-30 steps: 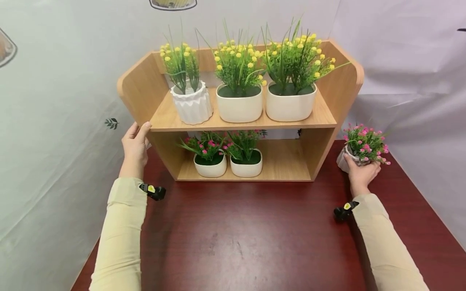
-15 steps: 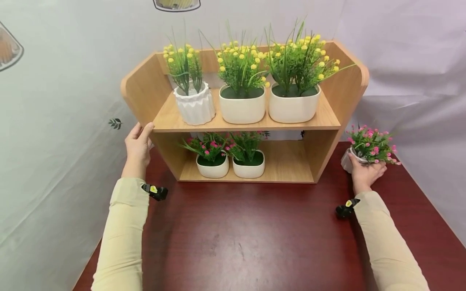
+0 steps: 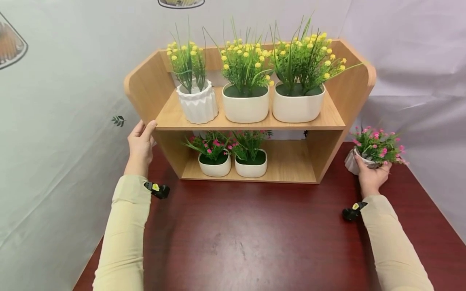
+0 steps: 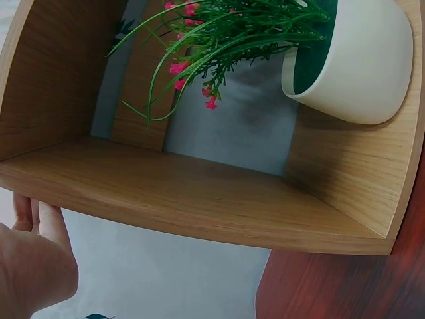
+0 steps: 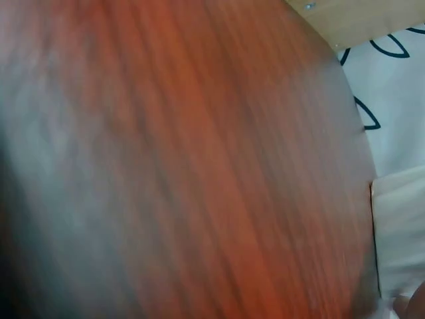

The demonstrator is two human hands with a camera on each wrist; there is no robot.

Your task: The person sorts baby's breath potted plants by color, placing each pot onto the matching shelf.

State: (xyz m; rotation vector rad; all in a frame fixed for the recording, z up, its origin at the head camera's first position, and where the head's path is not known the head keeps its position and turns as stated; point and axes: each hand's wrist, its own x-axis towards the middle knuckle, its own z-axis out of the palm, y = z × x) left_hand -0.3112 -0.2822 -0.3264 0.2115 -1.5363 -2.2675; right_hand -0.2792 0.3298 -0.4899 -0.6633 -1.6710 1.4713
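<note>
In the head view my left hand is at the left side of a two-tier wooden shelf, thumb by the front edge of its middle board. The left wrist view shows its fingers fairly straight against the outer side panel. Beyond the shelf's right end, my right hand grips a whitish ribbed flowerpot with pink flowers, thumb at its rim. The pot leans slightly rightward; whether its base touches the table I cannot tell. In the right wrist view, only a bit of finger shows at the lower right corner.
The top tier holds a ribbed white pot and two oval planters with yellow flowers. Below stand two small white planters with pink flowers. Dark red table lies in front; pale cloth surrounds it.
Everything in the head view shifts slightly rightward together. The pink flowers swing a little further right than the shelf does. Both hands keep their places on the shelf and flowerpot.
</note>
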